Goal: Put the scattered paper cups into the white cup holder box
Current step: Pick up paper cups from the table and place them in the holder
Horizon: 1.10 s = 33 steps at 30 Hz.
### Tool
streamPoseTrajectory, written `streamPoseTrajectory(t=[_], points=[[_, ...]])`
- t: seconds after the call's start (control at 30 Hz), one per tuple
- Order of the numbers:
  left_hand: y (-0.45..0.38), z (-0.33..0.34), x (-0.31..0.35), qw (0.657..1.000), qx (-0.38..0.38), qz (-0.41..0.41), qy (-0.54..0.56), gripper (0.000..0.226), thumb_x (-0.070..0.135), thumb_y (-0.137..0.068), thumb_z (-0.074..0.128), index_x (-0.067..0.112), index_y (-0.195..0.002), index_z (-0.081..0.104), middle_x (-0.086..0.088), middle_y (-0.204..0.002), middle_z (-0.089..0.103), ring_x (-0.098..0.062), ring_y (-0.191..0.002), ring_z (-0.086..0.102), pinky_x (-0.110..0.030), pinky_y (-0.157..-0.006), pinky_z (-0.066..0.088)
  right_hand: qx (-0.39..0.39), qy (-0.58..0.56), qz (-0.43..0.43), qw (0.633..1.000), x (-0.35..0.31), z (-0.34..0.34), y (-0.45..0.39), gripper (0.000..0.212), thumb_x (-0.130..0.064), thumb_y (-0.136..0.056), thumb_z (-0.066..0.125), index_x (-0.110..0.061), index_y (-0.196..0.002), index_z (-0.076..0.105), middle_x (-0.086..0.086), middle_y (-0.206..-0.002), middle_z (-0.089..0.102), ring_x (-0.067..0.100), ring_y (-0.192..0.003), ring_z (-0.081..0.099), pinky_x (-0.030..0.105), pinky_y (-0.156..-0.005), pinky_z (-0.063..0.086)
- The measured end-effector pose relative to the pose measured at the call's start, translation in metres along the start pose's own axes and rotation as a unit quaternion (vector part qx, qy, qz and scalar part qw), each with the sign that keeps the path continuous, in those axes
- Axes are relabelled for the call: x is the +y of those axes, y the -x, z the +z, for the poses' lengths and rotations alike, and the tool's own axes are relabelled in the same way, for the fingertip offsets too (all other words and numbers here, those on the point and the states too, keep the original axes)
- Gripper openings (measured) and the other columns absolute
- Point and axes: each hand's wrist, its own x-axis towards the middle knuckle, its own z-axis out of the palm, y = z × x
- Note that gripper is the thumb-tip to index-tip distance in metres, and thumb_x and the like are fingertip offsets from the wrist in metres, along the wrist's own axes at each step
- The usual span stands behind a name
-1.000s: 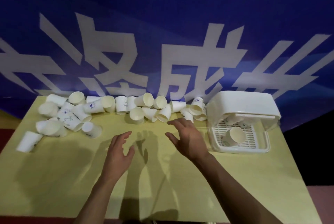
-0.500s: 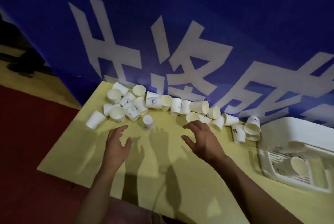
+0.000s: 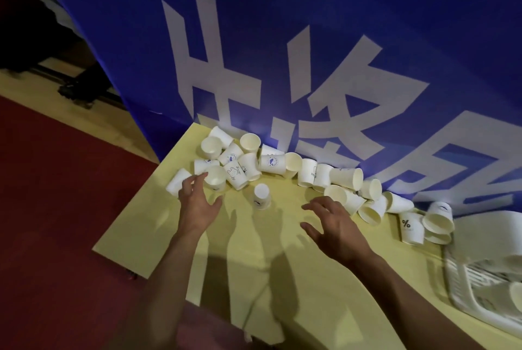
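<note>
Head view: left hand spread, fingertips at the cup pile's 7 o'clock edge, right hand likewise splayed and empty near the inverted cup, positioned for gathering; holder box waits at 4 o'clock.

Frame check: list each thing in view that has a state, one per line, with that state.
left hand: open, fingers spread, fingertips at the left cups, gripping nothing.
right hand: open, fingers spread above the table, holding nothing.
scattered paper cups: mostly tipped on their sides along the banner.
lone cup: upside down, apart from the pile.
white cup holder box: at the right edge, cut off by the frame.
</note>
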Motion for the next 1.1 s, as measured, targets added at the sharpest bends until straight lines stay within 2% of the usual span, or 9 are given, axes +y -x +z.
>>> streamPoseTrajectory(t=[0.1, 0.23, 0.43, 0.67, 0.77, 0.83, 0.97, 1.03, 1.1], points=[[-0.024, 0.01, 0.005, 0.998, -0.028, -0.001, -0.047, 0.081, 0.024, -0.08, 0.084, 0.018, -0.149, 0.042, -0.01, -0.15, 0.034, -0.036, -0.135, 0.033, -0.048, -0.106, 0.04, 0.005, -0.017, -0.006, 1.0, 0.002, 0.004, 0.002, 0.042, -0.047, -0.094, 0.065, -0.025, -0.13, 0.061, 0.0, -0.128, 0.057, 0.026, -0.107, 0.058, 0.041, -0.087, 0.055], [-0.048, 0.03, 0.001, 0.991, -0.065, 0.001, -0.114, 0.087, 0.028, -0.079, 0.084, 0.019, -0.152, 0.037, -0.011, -0.154, 0.029, -0.039, -0.133, 0.032, -0.049, -0.108, 0.038, 0.008, -0.036, -0.019, 0.999, 0.009, 0.013, 0.003, 0.044, -0.049, -0.096, 0.06, -0.022, -0.131, 0.058, 0.002, -0.127, 0.057, 0.027, -0.105, 0.059, 0.043, -0.086, 0.056], [-0.077, 0.046, -0.007, 0.983, -0.067, 0.017, -0.172, 0.095, 0.033, -0.075, 0.086, 0.019, -0.153, 0.033, -0.014, -0.156, 0.028, -0.042, -0.135, 0.028, -0.053, -0.109, 0.035, -0.006, -0.03, 0.007, 1.0, 0.016, 0.018, -0.004, 0.046, -0.048, -0.093, 0.065, -0.024, -0.133, 0.057, 0.001, -0.129, 0.054, 0.026, -0.108, 0.059, 0.041, -0.081, 0.058], [-0.09, 0.058, -0.019, 0.979, -0.081, 0.022, -0.186, 0.074, 0.025, -0.081, 0.08, 0.019, -0.146, 0.046, -0.013, -0.142, 0.046, -0.039, -0.129, 0.042, -0.05, -0.103, 0.041, -0.036, -0.021, -0.009, 0.999, 0.007, 0.029, -0.052, 0.056, -0.041, -0.091, 0.072, -0.024, -0.141, 0.052, 0.001, -0.134, 0.052, 0.026, -0.112, 0.056, 0.041, -0.089, 0.055], [-0.077, 0.06, -0.024, 0.986, -0.064, 0.033, -0.15, 0.069, 0.02, -0.077, 0.081, 0.016, -0.14, 0.053, -0.014, -0.133, 0.052, -0.04, -0.123, 0.05, -0.051, -0.101, 0.044, -0.07, 0.0, -0.033, 0.997, -0.002, 0.042, -0.086, 0.063, -0.04, -0.09, 0.073, -0.023, -0.144, 0.047, 0.005, -0.139, 0.05, 0.031, -0.114, 0.056, 0.045, -0.09, 0.055], [-0.06, 0.057, -0.022, 0.993, -0.048, 0.026, -0.104, 0.068, 0.023, -0.077, 0.08, 0.017, -0.139, 0.052, -0.012, -0.137, 0.05, -0.038, -0.124, 0.049, -0.049, -0.102, 0.044, -0.102, 0.02, -0.042, 0.994, -0.009, 0.054, -0.109, 0.068, -0.037, -0.088, 0.076, -0.025, -0.147, 0.045, 0.009, -0.143, 0.046, 0.034, -0.115, 0.056, 0.048, -0.087, 0.057], [-0.014, 0.044, -0.017, 0.999, -0.037, -0.001, -0.014, 0.071, 0.055, -0.078, 0.06, 0.022, -0.14, 0.051, -0.005, -0.131, 0.049, -0.027, -0.111, 0.049, -0.041, -0.094, 0.044, -0.159, 0.065, -0.067, 0.983, -0.024, 0.074, -0.145, 0.07, -0.031, -0.093, 0.071, -0.029, -0.155, 0.041, 0.013, -0.155, 0.036, 0.036, -0.126, 0.05, 0.048, -0.094, 0.054], [0.006, 0.043, -0.025, 0.999, -0.026, 0.03, -0.018, 0.07, 0.056, -0.08, 0.057, 0.018, -0.138, 0.054, -0.006, -0.124, 0.052, -0.028, -0.107, 0.054, -0.041, -0.093, 0.047, -0.178, 0.093, -0.074, 0.977, -0.027, 0.083, -0.155, 0.068, -0.031, -0.096, 0.068, -0.032, -0.157, 0.038, 0.011, -0.157, 0.032, 0.033, -0.128, 0.048, 0.046, -0.094, 0.053], [0.017, 0.041, -0.029, 0.999, -0.038, 0.013, -0.02, 0.069, 0.055, -0.078, 0.058, 0.022, -0.139, 0.052, -0.002, -0.125, 0.051, -0.026, -0.106, 0.055, -0.04, -0.091, 0.049, -0.197, 0.115, -0.075, 0.971, -0.027, 0.092, -0.161, 0.063, -0.032, -0.098, 0.065, -0.034, -0.155, 0.039, 0.008, -0.155, 0.033, 0.031, -0.127, 0.049, 0.044, -0.091, 0.054]])
